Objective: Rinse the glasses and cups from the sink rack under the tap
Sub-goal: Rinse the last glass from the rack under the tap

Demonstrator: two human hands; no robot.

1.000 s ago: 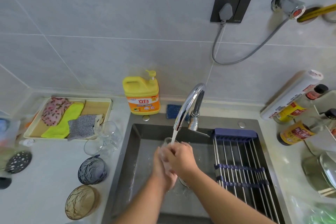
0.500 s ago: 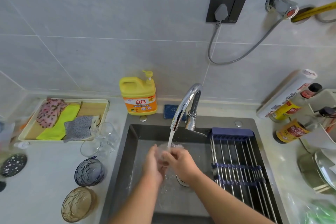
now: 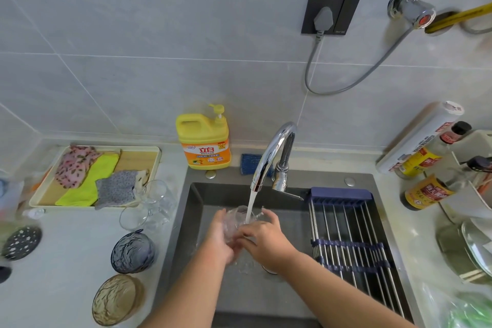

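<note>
Both grips meet over the sink (image 3: 288, 224), and both are clenched on one clear glass (image 3: 239, 217). The left grip (image 3: 221, 241) cups the left wall of the glass with curled fingers. The right grip (image 3: 266, 242) wraps the right wall, thumb toward the wearer. The glass sits between the two grips, mouth tilted up and away, directly in the water stream (image 3: 249, 205). The stream falls from the tap (image 3: 274, 152) just beyond the grips and enters the glass at its rim. Handling assessment: the glass is thin, rigid and light, and it is likely slippery while wet. It is also fragile against the hard basin below the grips. Take hold around the lower wall and base, where the body is thickest, not at the rim. Use opposed pressure from both sides, as shown. Avoid squeezing hard, because a thin wall can crack. To the right of the right grip, the roll-up rack (image 3: 346, 243) spans the sink. To the left of the left grip, on the bench (image 3: 66, 261), stand an amber bowl (image 3: 117, 299) and a blue bowl (image 3: 133, 251). Beyond them are clear glasses (image 3: 157, 201), close together and beside a tray (image 3: 157, 153) of cloths. Farther beyond the grips, a yellow detergent bottle (image 3: 203, 138) stands against the wall.
</note>
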